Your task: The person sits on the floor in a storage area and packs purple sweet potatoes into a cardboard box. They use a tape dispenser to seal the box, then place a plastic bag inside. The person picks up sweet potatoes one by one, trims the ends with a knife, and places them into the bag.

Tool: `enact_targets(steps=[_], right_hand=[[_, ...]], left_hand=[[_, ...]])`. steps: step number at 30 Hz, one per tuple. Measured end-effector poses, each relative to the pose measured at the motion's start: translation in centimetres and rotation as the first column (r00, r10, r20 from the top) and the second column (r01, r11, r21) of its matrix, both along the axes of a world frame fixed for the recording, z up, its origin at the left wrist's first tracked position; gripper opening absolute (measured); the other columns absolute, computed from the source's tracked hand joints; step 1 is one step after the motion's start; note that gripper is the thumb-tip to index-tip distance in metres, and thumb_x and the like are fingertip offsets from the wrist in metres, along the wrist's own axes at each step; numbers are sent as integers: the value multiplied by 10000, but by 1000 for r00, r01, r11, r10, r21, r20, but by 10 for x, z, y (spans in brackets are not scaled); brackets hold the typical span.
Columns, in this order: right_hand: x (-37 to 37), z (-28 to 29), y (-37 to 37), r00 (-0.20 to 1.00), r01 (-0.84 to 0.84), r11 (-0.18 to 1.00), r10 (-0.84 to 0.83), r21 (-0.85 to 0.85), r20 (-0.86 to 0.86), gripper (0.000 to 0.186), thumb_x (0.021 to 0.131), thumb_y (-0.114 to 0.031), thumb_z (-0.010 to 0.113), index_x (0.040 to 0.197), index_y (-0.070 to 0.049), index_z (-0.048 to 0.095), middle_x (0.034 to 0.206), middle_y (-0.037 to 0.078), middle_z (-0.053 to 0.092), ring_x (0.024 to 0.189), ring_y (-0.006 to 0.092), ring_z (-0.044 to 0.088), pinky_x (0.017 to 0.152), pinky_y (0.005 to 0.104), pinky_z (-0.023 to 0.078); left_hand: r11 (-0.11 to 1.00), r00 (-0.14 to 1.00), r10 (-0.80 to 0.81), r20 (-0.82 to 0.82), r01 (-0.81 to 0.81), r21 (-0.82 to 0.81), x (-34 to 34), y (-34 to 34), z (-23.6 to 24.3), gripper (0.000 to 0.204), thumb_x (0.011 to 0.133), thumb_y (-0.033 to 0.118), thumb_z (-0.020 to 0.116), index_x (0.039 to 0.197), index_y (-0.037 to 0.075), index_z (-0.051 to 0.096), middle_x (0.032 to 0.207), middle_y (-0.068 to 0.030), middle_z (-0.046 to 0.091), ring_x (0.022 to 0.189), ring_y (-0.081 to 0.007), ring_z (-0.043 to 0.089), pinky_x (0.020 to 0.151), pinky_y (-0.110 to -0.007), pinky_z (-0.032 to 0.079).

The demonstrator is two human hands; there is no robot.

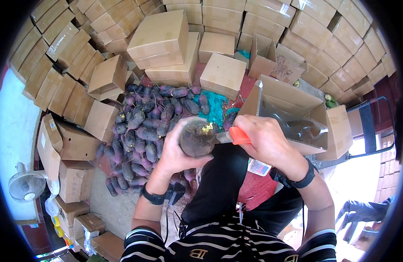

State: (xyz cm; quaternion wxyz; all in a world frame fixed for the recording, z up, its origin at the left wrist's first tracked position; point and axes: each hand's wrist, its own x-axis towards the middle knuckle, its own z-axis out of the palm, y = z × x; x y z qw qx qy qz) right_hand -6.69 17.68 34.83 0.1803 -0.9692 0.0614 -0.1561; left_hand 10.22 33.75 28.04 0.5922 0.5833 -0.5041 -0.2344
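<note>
My left hand [172,150] cups a thick, dark purple radish [196,142] from its left side, its cut or trimmed top with yellowish bits turned up. In my right hand [268,136] is a knife [240,136] with an orange handle, its short blade pointing left and reaching the radish's edge. Whether the blade is cutting in, I cannot tell. Beyond and left of my hands, a large heap of similar purple radishes [142,131] lies on the floor. Teal netting [213,109] is spread at the heap's right side.
An open carton [293,98] with a clear plastic liner stands just right of my right hand. Stacked cartons [221,17] wall the far side. A fan [27,183] is at left, a dark metal frame [363,120] at right. Another person's leg [367,210] shows at the right edge.
</note>
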Motion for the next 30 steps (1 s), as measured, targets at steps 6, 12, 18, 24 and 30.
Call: enact_targets(steps=[6, 12, 18, 24, 30], right_hand=[[-1, -18, -37, 960, 280, 959, -281, 44, 8, 175, 757, -116, 620, 869, -52, 502, 726, 197, 580, 713, 406, 581, 603, 461, 457], [-88, 36, -91, 805, 593, 805, -593, -28, 9, 147, 784, -140, 597, 895, -46, 575, 772, 223, 601, 758, 410, 589, 635, 448, 464], [-194, 30, -159, 412, 790, 461, -887, -405, -207, 264, 791, -263, 612, 889, -19, 631, 820, 206, 635, 793, 356, 620, 695, 414, 488], [-207, -55, -179, 397, 628, 571, -820, -529, -413, 321, 773, -297, 630, 881, 6, 634, 850, 184, 657, 863, 327, 632, 745, 393, 500], [-220, -47, -186, 519, 849, 515, -771, 120, -368, 214, 801, -214, 585, 821, -1, 603, 708, 119, 654, 681, 265, 652, 656, 356, 524]], left_hand=[[918, 836, -392, -385, 384, -100, -3, -4, 11, 816, 506, 218, 868, 1197, -4, 495, 1066, -128, 611, 992, -214, 599, 889, -343, 461], [973, 741, 229, -632, -193, 126, 56, 29, -52, 585, 800, 344, 662, 1245, 19, 465, 1079, -120, 591, 994, -248, 589, 869, -383, 488], [990, 587, 142, -797, -78, 120, 49, -5, -17, 521, 814, 273, 602, 1233, -4, 462, 1094, -159, 582, 995, -282, 582, 894, -439, 472], [978, 993, -54, -102, 73, 194, -14, -80, 68, 729, 694, 322, 719, 1258, -40, 431, 1141, -167, 564, 1063, -240, 556, 949, -362, 418], [837, 722, -541, 430, 413, 360, -68, -196, 110, 641, 661, 306, 745, 1176, -2, 520, 1020, -155, 611, 983, -214, 589, 880, -334, 450]])
